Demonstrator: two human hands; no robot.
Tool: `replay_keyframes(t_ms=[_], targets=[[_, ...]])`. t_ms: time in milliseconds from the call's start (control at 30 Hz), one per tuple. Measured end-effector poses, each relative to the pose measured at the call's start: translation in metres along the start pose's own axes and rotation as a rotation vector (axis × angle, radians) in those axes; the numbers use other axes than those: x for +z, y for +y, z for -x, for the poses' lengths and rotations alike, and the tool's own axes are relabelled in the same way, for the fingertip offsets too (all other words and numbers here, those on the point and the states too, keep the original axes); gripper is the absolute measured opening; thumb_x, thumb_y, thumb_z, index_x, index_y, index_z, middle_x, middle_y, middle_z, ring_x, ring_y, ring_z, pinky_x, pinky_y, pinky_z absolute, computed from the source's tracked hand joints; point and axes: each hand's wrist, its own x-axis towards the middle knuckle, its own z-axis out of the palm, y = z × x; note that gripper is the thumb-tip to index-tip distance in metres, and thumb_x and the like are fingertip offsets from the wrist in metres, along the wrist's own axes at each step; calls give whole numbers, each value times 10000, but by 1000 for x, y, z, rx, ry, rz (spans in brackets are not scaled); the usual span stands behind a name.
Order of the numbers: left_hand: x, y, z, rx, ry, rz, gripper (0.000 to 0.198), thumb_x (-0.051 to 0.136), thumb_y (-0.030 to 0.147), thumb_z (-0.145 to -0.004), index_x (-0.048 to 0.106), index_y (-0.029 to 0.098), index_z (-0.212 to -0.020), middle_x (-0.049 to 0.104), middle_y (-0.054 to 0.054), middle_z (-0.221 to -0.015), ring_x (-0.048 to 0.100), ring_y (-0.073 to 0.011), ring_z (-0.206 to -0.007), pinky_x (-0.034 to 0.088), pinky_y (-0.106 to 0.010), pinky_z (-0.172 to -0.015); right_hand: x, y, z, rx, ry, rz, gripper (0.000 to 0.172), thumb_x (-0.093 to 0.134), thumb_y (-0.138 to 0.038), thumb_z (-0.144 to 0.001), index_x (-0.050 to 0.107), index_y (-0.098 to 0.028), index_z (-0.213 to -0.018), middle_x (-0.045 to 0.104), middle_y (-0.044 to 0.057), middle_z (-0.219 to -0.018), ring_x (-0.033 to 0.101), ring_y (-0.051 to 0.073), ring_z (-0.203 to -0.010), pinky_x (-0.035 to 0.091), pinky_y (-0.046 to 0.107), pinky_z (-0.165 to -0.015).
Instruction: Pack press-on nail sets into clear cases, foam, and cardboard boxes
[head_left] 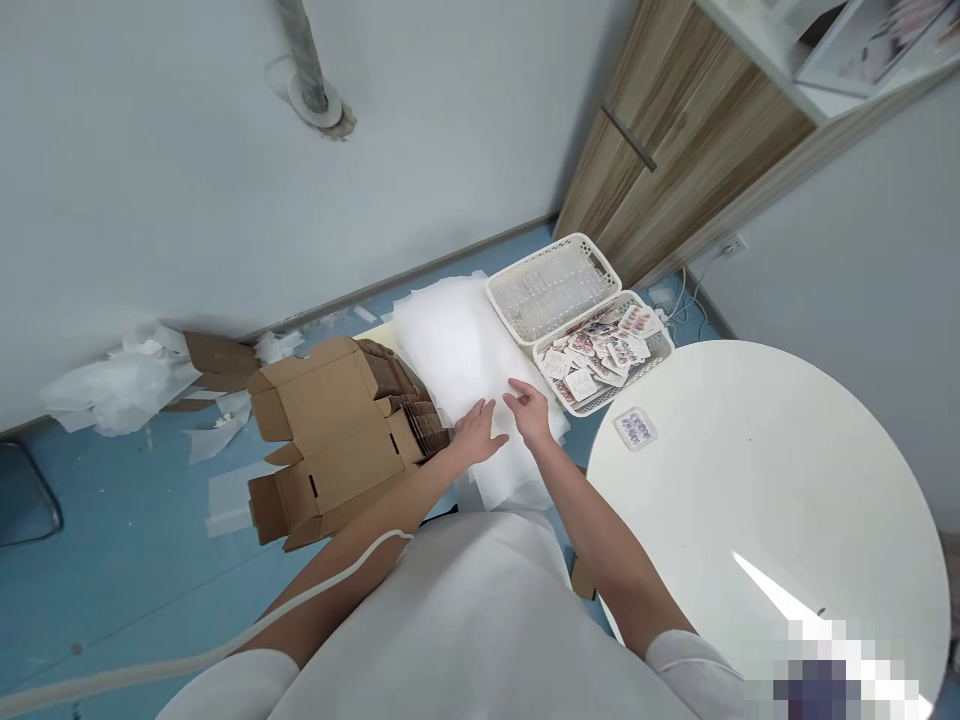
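My left hand (476,436) lies flat, fingers stretched, on a stack of white foam sheets (457,350) on the floor in front of me. My right hand (529,410) hovers just beside it over the same stack, fingers loosely curled with the fingertips at the top sheet; whether it pinches the sheet I cannot make out. Left of the sheets stands an open cardboard box (330,440) with a row of flat brown cartons (405,395) inside.
Two white plastic baskets sit past the sheets: one (553,285) with clear items, one (660,352) full of small printed packets. A round white table (765,500) at right bears a small clear packet (635,428). Paper scraps (120,385) litter the blue floor; a wooden cabinet (675,140) stands behind.
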Motion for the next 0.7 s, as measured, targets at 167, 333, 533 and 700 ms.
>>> replay_keyframes(t_ms=[167, 333, 533, 700], targets=[[-2, -6, 33, 70, 96, 327, 724, 540, 406, -720, 246, 128, -1319, 275, -161, -1381, 269, -259, -1268, 258, -357, -1005, -4, -26, 37, -152, 113, 15, 308, 578, -366, -647, 573, -188, -898, 618, 21, -832, 527, 121, -634, 422, 275, -624], [10, -14, 57, 55, 137, 558, 698, 565, 438, -706, 303, 170, -1295, 279, -143, -1384, 322, -269, -1240, 300, -342, -974, -26, -50, 72, -249, 196, 41, 308, 518, -312, -680, 557, -175, -954, 622, 13, -675, 548, 136, -603, 404, 257, -568], [42, -5, 81, -53, 90, 742, 780, 556, 503, -704, 217, 195, -1336, 185, -141, -1424, 276, -273, -1265, 308, -346, -966, -65, -67, 121, -343, 419, -10, 315, 506, -310, -692, 592, -142, -944, 580, -10, -582, 538, 118, -554, 415, 249, -558], [56, 20, 97, -79, -149, 1053, 892, 523, 594, -692, 48, 249, -1364, 269, -138, -1396, 403, -241, -1193, 405, -330, -873, -92, -52, 164, -439, 718, -127, 311, 489, -314, -732, 560, -159, -991, 589, 5, -704, 592, 126, -677, 462, 285, -683]])
